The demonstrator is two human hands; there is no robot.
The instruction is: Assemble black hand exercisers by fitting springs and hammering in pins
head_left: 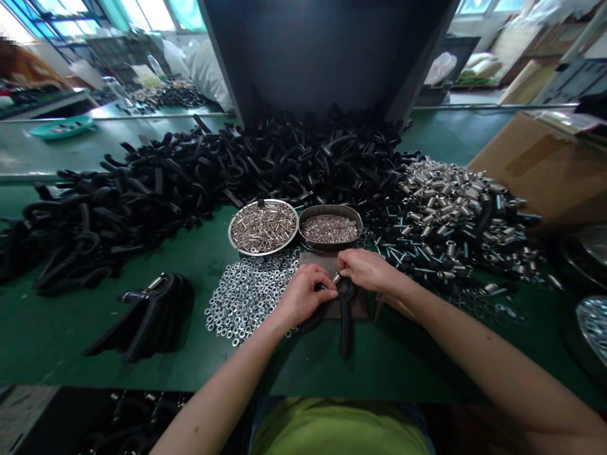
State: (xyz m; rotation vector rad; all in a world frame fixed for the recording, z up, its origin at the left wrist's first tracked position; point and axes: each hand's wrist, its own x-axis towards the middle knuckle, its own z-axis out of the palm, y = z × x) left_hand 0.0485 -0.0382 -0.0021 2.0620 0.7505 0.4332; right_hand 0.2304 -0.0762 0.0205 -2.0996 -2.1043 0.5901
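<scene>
In front of me is a black plastic spring clamp (346,322), its handle pointing towards me on a small brown plate (361,306). My left hand (307,296) is closed, thumb and fingers pinching the clamp's upper left part. At the clamp's top, my right hand (364,268) pinches a small metal coil spring (337,278); its fingertips partly hide it. The two hands' fingertips nearly meet there. Loose metal nuts (249,294) lie spread beside my left hand. To the far left stands a row of black clamps with springs (156,316).
A round dish of metal pins (229,230) and an oval tin of small metal parts (361,229) sit beyond my hands. Black handle pieces (294,158) are heaped behind them. On the right are piled springs (446,196) and a cardboard box (545,164).
</scene>
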